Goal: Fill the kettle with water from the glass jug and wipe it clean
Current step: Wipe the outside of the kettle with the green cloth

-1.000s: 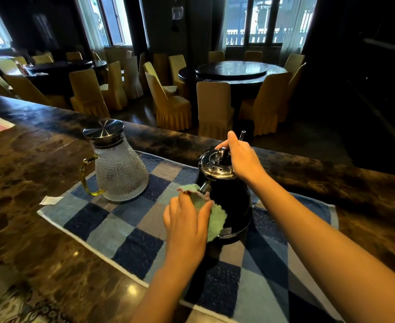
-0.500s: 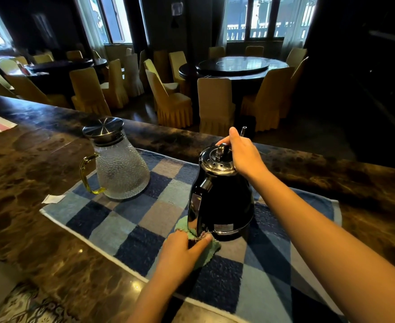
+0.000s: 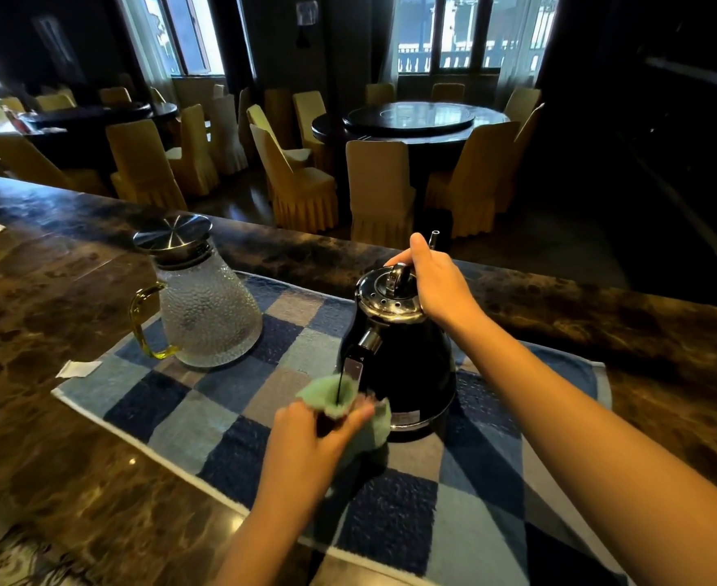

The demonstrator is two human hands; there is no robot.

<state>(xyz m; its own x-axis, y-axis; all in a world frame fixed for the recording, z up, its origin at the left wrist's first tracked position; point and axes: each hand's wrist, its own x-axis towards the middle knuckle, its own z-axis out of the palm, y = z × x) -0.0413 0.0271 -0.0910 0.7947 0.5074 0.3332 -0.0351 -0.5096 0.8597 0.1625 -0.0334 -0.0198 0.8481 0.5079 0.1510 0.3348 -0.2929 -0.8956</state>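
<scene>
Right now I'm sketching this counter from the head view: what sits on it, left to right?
Paper scrap → jug → green cloth in the left hand → kettle, right hand on its lid.

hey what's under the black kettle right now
The kettle stands on a blue checkered towel spread over the marble counter. The patch directly beneath it is hidden.

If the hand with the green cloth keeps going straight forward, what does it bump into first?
Most likely the kettle: the left hand points at its lower side, with the green cloth already between them.
</scene>
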